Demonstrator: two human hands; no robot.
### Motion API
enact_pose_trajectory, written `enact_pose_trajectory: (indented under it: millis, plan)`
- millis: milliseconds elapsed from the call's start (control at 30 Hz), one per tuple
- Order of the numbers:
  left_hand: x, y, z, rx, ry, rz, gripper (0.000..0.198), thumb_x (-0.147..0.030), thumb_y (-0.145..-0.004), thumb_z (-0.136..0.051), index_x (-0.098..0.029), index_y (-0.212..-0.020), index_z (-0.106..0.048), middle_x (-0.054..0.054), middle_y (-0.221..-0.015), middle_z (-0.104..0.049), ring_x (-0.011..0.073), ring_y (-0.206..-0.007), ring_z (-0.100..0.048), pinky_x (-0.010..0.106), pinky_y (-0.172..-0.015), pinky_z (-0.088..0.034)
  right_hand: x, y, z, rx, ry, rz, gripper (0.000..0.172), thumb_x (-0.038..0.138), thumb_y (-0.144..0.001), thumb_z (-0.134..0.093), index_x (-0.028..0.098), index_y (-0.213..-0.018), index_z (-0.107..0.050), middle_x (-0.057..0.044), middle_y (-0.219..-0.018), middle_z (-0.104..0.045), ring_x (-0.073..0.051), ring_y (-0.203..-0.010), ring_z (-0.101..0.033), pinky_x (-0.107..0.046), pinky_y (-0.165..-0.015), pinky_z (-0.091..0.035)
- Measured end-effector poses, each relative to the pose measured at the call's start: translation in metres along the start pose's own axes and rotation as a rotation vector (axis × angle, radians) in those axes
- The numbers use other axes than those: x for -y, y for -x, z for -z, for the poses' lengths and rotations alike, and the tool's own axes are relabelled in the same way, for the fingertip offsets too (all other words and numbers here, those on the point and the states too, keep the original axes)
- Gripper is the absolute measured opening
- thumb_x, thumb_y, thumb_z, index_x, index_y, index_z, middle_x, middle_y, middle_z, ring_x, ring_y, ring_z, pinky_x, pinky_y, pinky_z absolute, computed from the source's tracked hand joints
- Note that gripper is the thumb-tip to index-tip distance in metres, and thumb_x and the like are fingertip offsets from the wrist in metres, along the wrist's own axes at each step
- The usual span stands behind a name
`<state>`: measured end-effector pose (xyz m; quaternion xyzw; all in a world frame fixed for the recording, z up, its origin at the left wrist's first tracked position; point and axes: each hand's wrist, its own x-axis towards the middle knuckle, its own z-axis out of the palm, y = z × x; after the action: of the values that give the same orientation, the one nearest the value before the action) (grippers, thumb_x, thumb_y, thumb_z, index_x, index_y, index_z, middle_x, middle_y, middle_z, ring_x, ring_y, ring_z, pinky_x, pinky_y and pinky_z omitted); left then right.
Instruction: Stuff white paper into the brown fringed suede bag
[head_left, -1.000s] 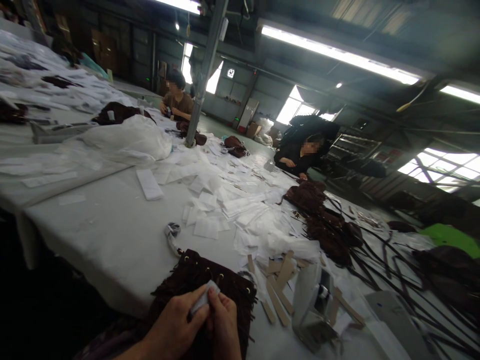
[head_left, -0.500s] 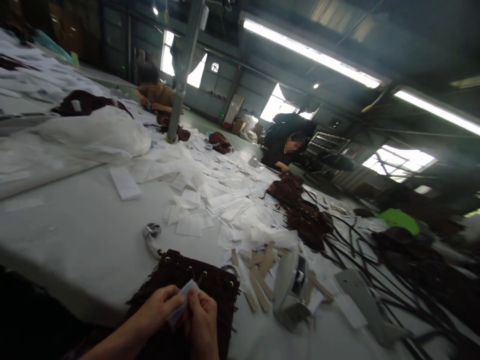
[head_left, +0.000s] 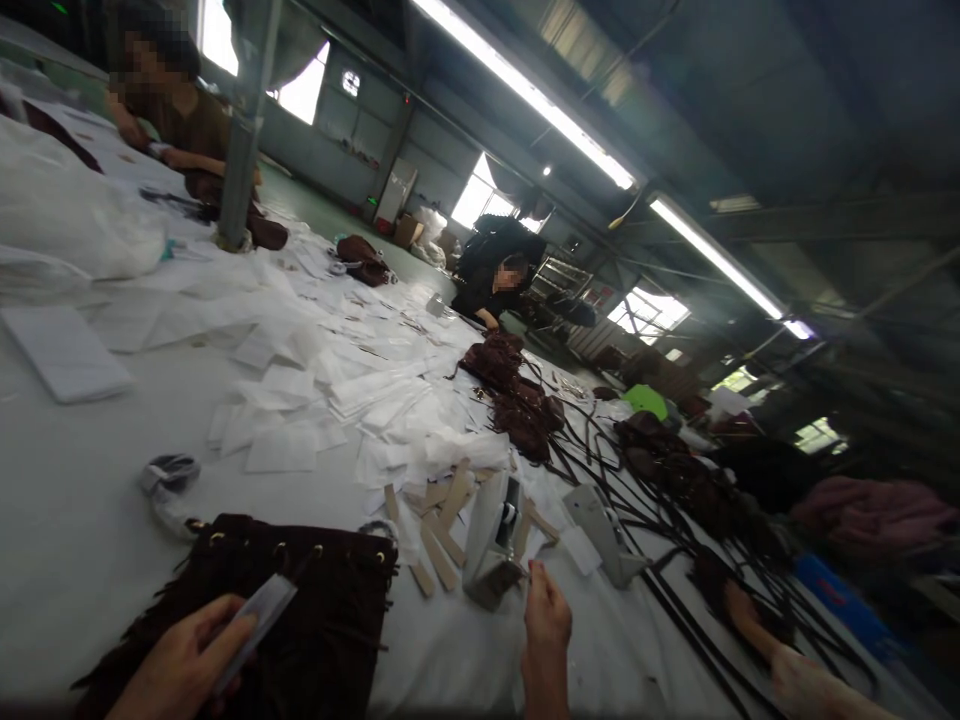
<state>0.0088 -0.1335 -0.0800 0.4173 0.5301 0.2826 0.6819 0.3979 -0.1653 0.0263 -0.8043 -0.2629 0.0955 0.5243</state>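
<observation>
My left hand (head_left: pixel 184 655) is closed around a folded strip of white paper (head_left: pixel 262 620), which sticks up past the thumb. Below it lies a dark brown fringed bag (head_left: pixel 330 600) with brass eyelets along its top edge. A wrapped ring-like part (head_left: pixel 169 480) extends from the bag's upper left corner. At the front end of a grey tape dispenser (head_left: pixel 484 555), my right hand (head_left: pixel 547 615) has thumb and finger pinched together. Any tape between those fingertips is too small to make out.
Beige card strips (head_left: pixel 439 550) and white paper sheets (head_left: pixel 292 440) lie behind the bag. A second dispenser (head_left: pixel 600 530), long dark straps (head_left: pixel 675 620) and more brown bags (head_left: pixel 517 400) are to the right. Another person's arm (head_left: pixel 795 670) reaches in there; two people sit further off.
My right hand has let go of the folded paper and moved right to the tape dispenser. The left hand keeps the paper. The view has turned right, bringing another person's arm into sight.
</observation>
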Motion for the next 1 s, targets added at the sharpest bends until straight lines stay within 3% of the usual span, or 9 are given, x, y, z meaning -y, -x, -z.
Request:
enact_pose_trajectory:
  millis: [100, 333, 467, 633, 800, 900, 1000]
  plan:
    - [0.004, -0.003, 0.000, 0.015, -0.002, 0.007, 0.054, -0.070, -0.063, -0.063, -0.020, -0.082, -0.057, -0.003, -0.059, -0.059, 0.0191, -0.054, -0.059, 0.024, -0.045, -0.047, -0.012, -0.023, 0.004, 0.056, 0.011, -0.091, 0.055, 0.069, -0.057, -0.064, 0.014, -0.061, -0.070, -0.010, -0.064, -0.069, -0.025, -0.071, -0.064, -0.033, -0.068, -0.046]
    - [0.013, -0.004, 0.001, 0.006, 0.012, -0.008, 0.053, -0.070, -0.067, -0.060, -0.021, -0.084, -0.057, -0.004, -0.060, -0.056, 0.0189, -0.057, -0.059, 0.024, -0.047, -0.049, -0.006, -0.023, -0.016, 0.185, -0.116, -0.125, 0.046, 0.058, -0.045, -0.078, 0.014, -0.051, -0.068, -0.006, -0.059, -0.069, -0.020, -0.061, -0.061, -0.030, -0.061, -0.047]
    - [0.013, -0.004, 0.001, 0.017, 0.017, 0.005, 0.052, -0.068, -0.067, -0.062, -0.020, -0.088, -0.059, -0.003, -0.061, -0.059, 0.0195, -0.058, -0.060, 0.025, -0.049, -0.050, 0.000, -0.019, -0.005, 0.125, -0.162, -0.123, 0.041, 0.054, -0.047, -0.078, 0.015, -0.053, -0.068, -0.006, -0.058, -0.068, -0.021, -0.066, -0.061, -0.029, -0.061, -0.048]
    - [0.013, -0.004, 0.000, -0.021, 0.030, 0.006, 0.048, -0.065, -0.066, -0.064, -0.021, -0.084, -0.058, -0.003, -0.060, -0.060, 0.0196, -0.056, -0.060, 0.024, -0.047, -0.049, -0.009, 0.001, 0.010, 0.064, -0.145, -0.127, 0.041, 0.053, -0.048, -0.079, 0.015, -0.064, -0.072, -0.005, -0.064, -0.069, -0.016, -0.062, -0.057, -0.024, -0.049, -0.041]
    - [0.009, -0.001, -0.001, -0.020, 0.015, -0.009, 0.046, -0.063, -0.067, -0.063, -0.021, -0.085, -0.056, -0.003, -0.060, -0.061, 0.0190, -0.055, -0.060, 0.024, -0.047, -0.049, -0.039, 0.025, 0.001, 0.092, -0.053, -0.147, 0.058, 0.069, -0.051, -0.068, 0.013, -0.065, -0.071, 0.002, -0.044, -0.053, -0.011, -0.039, -0.042, -0.025, -0.039, -0.034]
    - [0.004, 0.000, -0.001, -0.008, 0.041, -0.008, 0.046, -0.063, -0.066, -0.065, -0.022, -0.084, -0.055, -0.003, -0.061, -0.061, 0.0189, -0.056, -0.061, 0.024, -0.048, -0.050, -0.051, 0.028, -0.005, 0.074, 0.037, -0.102, 0.063, 0.075, -0.056, -0.059, 0.014, -0.065, -0.070, -0.001, -0.048, -0.058, -0.013, -0.038, -0.044, -0.027, -0.039, -0.036]
    - [-0.002, 0.005, -0.005, -0.035, 0.070, -0.020, 0.047, -0.064, -0.066, -0.065, -0.021, -0.082, -0.055, -0.003, -0.060, -0.061, 0.0189, -0.055, -0.061, 0.025, -0.048, -0.051, -0.053, 0.025, -0.004, 0.043, 0.165, -0.025, 0.056, 0.072, -0.060, -0.057, 0.017, -0.060, -0.069, -0.003, -0.048, -0.061, -0.016, -0.039, -0.049, -0.029, -0.042, -0.038]
